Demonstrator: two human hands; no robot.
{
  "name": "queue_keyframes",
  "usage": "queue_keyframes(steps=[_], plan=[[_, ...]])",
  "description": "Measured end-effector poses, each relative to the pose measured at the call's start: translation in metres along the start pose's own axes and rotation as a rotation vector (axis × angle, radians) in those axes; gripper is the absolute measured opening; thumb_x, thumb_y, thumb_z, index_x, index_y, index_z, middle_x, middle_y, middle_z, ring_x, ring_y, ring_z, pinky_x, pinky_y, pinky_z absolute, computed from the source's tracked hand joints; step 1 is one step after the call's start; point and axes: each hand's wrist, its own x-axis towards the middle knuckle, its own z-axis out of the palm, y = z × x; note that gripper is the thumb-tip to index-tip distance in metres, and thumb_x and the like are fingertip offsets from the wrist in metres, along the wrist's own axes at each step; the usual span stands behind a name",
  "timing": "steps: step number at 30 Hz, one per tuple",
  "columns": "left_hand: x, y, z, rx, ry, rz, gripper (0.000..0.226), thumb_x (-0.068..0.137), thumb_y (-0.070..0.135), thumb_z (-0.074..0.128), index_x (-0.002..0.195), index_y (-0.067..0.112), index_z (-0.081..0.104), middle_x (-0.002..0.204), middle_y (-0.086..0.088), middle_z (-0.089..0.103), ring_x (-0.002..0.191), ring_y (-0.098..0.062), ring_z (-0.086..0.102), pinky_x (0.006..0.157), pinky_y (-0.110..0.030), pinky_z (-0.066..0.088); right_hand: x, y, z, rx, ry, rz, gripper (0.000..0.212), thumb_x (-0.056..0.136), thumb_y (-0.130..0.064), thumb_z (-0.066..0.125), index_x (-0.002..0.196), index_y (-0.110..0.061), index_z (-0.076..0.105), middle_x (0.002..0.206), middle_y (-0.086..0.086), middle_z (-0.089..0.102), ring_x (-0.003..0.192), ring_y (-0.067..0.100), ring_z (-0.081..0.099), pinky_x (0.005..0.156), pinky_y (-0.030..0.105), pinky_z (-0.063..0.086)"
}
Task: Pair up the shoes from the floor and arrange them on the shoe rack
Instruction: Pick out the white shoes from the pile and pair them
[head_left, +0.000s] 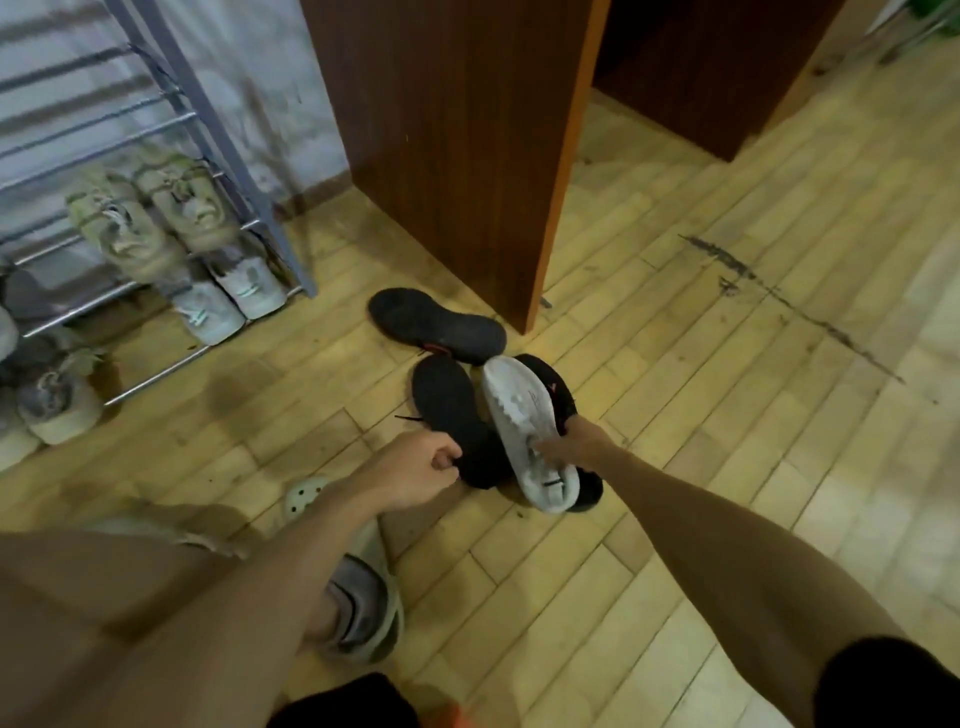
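Pale wood-plank flooring (675, 467) runs from a dark wooden cabinet (457, 156) across to the metal shoe rack (249, 171) on your left, where several pairs already sit on the rails: an olive pair (156, 218) higher up and a pale mint-trimmed pair (228, 296) below them, with others blurred at the frame's edge. You are mid-sort on the loose pile in front of you. Your left hand (415, 467) is closed at the heel end of a black shoe (452, 415) lying sole-up, fingers curled as if pinching its collar or lace, though the exact hold is hidden. Your right hand (571, 441) has its fingers tucked into the opening of a white sneaker (524, 415), which rests tilted on top of another black shoe with red trim (556, 384). A third black shoe (436, 325) lies sole-up just beyond, touching the pile near the cabinet's corner. The white sneaker looks scuffed and grey along its upper, with a dark tab at the heel. I judge the step in hand to be separating the white shoe from the black ones; its mate is not clearly in view. Next, you would need to lift it clear, then match the black shoes by sole and trim before carrying a pair to an open rail.
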Motion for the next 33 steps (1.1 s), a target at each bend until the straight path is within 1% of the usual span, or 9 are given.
queue_keyframes(steps=[2,6,11,15,19,22,24,28,33], plan=[[0.002,-0.012,0.007,-0.024,-0.034,-0.048,0.032,0.089,0.028,0.058,0.12,0.023,0.061,0.099,0.011,0.059,0.097,-0.008,0.057,0.081,-0.02,0.043,0.005,0.009,0.02,-0.031,-0.055,0.05,0.042,0.079,-0.048,0.063,0.088,-0.01,0.052,0.078,0.004,0.055,0.069,0.018,0.055,0.051,0.025,0.037],[0.016,-0.022,0.008,-0.165,0.011,-0.148,0.023,0.09,0.023,0.056,0.111,0.024,0.066,0.097,0.01,0.061,0.097,-0.008,0.056,0.08,-0.02,0.042,0.013,0.007,0.036,-0.04,0.002,0.064,0.069,0.078,-0.047,0.063,0.126,-0.006,0.037,0.109,0.012,0.055,0.09,0.025,0.058,0.064,0.033,0.043],[0.024,-0.01,0.001,-0.202,0.046,-0.142,0.019,0.091,0.025,0.055,0.106,0.028,0.065,0.095,0.013,0.059,0.09,-0.005,0.054,0.068,-0.017,0.04,0.015,0.002,0.024,-0.224,-0.021,0.029,0.053,0.077,-0.05,0.064,0.107,-0.01,0.047,0.089,0.005,0.056,0.074,0.02,0.054,0.055,0.028,0.041],[0.023,0.01,-0.002,-0.199,0.001,-0.099,0.027,0.092,0.018,0.052,0.116,0.023,0.063,0.116,0.004,0.063,0.104,-0.011,0.056,0.087,-0.025,0.044,0.0,-0.008,0.008,-0.257,-0.059,0.051,0.031,0.072,-0.041,0.066,0.074,-0.011,0.061,0.069,0.003,0.063,0.069,0.021,0.065,0.064,0.03,0.054],[0.018,0.027,-0.015,-0.26,0.044,-0.072,0.029,0.094,0.012,0.05,0.119,0.017,0.062,0.123,-0.004,0.063,0.112,-0.018,0.059,0.098,-0.033,0.046,-0.016,-0.032,-0.018,0.022,-0.126,0.046,0.036,0.069,-0.026,0.081,0.088,0.002,0.068,0.081,0.017,0.072,0.073,0.029,0.073,0.07,0.038,0.062],[0.005,0.031,-0.025,-0.319,0.092,-0.081,0.029,0.093,0.013,0.052,0.12,0.016,0.061,0.119,-0.005,0.064,0.101,-0.016,0.061,0.08,-0.024,0.047,-0.031,-0.051,-0.028,0.177,-0.155,0.026,0.046,0.072,-0.02,0.081,0.105,0.007,0.063,0.092,0.024,0.071,0.074,0.031,0.073,0.064,0.038,0.062],[-0.005,0.031,-0.034,-0.386,0.119,-0.097,0.031,0.094,0.014,0.052,0.124,0.015,0.058,0.12,-0.006,0.063,0.094,-0.014,0.062,0.073,-0.021,0.047,-0.041,-0.064,-0.034,0.207,-0.17,-0.018,0.047,0.073,-0.021,0.08,0.107,0.006,0.063,0.09,0.022,0.072,0.071,0.029,0.073,0.061,0.036,0.062],[-0.034,0.018,-0.069,-0.56,0.171,-0.179,0.041,0.096,0.017,0.048,0.137,0.017,0.046,0.125,-0.006,0.055,0.1,-0.019,0.062,0.084,-0.032,0.052,-0.068,-0.103,-0.051,0.221,-0.214,-0.173,0.049,0.064,-0.026,0.088,0.099,-0.004,0.061,0.095,0.011,0.069,0.076,0.026,0.073,0.055,0.032,0.061],[-0.091,-0.002,-0.124,-0.573,0.33,-0.245,0.06,0.091,0.041,0.055,0.142,0.018,0.035,0.124,-0.001,0.053,0.1,-0.019,0.059,0.08,-0.035,0.05,-0.123,-0.191,-0.062,0.185,-0.184,-0.476,0.049,0.065,-0.025,0.088,0.106,-0.006,0.069,0.088,0.003,0.073,0.067,0.016,0.074,0.05,0.024,0.058]])
